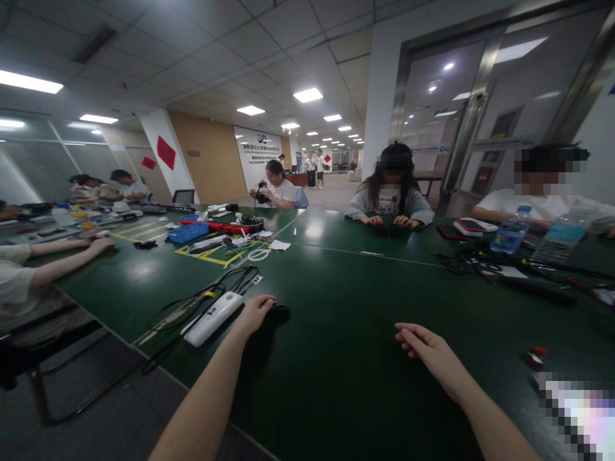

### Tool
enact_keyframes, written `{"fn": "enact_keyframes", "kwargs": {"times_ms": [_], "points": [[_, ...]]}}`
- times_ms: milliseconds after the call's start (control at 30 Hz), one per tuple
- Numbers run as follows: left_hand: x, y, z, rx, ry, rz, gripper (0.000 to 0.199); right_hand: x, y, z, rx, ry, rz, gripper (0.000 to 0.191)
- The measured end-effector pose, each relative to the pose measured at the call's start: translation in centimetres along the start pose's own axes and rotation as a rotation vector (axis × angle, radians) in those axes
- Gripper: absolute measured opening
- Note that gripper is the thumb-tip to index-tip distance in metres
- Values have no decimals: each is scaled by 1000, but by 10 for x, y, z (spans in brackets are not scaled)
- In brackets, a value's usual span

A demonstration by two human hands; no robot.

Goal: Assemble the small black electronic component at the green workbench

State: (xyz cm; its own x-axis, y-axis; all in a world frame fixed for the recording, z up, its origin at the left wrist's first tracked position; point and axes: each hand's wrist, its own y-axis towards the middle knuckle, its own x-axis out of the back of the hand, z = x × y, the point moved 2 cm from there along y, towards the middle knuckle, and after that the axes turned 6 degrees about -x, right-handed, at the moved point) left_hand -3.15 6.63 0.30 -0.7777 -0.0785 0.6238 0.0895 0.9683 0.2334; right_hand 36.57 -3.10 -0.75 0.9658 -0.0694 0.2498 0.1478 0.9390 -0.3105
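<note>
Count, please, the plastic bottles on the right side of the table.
2. The blue-capped bottle stands before the co-worker at far right; the second bottle is just right of it. Others may be hidden there.

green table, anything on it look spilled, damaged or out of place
Nothing looks clearly spilled or damaged on the green table. One untidy spot: beside the white unit marked 2, left of the left hand, black cables lie in loose loops, and one seems to droop over the near edge.

Ceiling lights [308, 95], tan wall [206, 153], glass door [439, 96]
</note>
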Motion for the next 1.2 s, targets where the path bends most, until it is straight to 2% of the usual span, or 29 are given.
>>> {"fn": "enact_keyframes", "kwargs": {"times_ms": [333, 600, 700, 1067, 1200], "points": [[-6, 0, 10, 12, -16, 110, 43, 1, 0, 0, 24, -31, 19, 39], [-5, 2, 10, -1, 34, 67, 42, 1, 1, -2, 28, -30, 30, 41], [-6, 2, 10, -12, 50, 90, 42, 1, 0, -1, 18, -26, 19, 40], [-2, -5, -14, -4, 125, 122, 34, 0, -4, 5, 16, -36, 5, 38], [-1, -6, -16, -14, 97, 148, 35, -2, -5, 6, 27, -36, 3, 38]]}}
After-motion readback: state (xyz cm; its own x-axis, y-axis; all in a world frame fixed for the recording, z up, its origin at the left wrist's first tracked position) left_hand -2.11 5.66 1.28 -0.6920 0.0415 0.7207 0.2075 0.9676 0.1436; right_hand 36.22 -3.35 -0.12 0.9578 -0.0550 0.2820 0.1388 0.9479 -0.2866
